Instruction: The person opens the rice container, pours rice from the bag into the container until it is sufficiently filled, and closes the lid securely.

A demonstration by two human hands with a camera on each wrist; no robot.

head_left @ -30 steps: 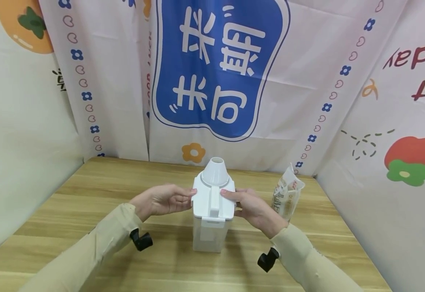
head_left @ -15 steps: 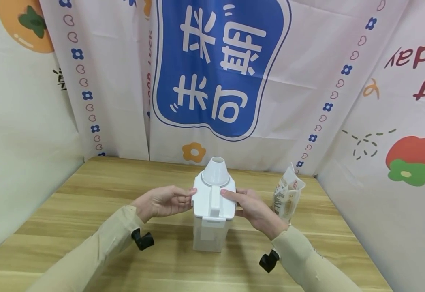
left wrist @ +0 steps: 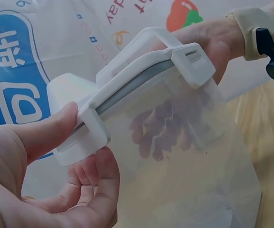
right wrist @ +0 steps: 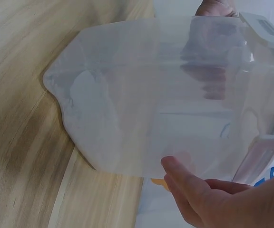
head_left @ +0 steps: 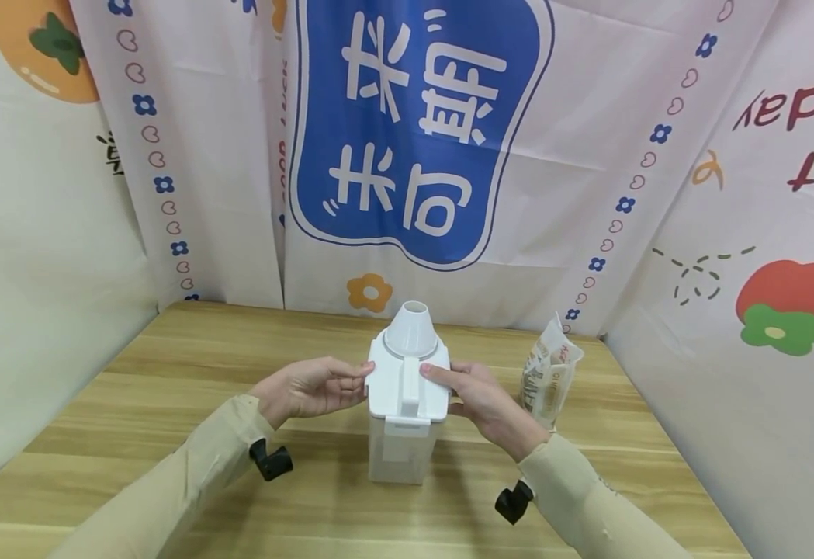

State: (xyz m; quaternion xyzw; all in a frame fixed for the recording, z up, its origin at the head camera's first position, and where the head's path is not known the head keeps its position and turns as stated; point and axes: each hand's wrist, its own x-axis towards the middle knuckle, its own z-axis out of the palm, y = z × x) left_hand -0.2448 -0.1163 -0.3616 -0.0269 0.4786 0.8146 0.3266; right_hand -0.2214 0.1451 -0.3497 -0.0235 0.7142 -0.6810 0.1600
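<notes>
A translucent plastic storage container stands upright on the table, its white lid on top. The lid carries a cone-shaped cap, a raised handle and side clips; a grey seal shows under its edge in the left wrist view. My left hand pinches a clip at the lid's left side, thumb above and curled fingers below. With its thumb on the lid's top, my right hand grips the right side; its fingers reach along the container wall. The right thumb tip is out of the right wrist view.
A white printed bag stands on the wooden table, right of the right hand. Printed cloth hangs along the back and sides of the table. Black wrist cameras sit at both cuffs.
</notes>
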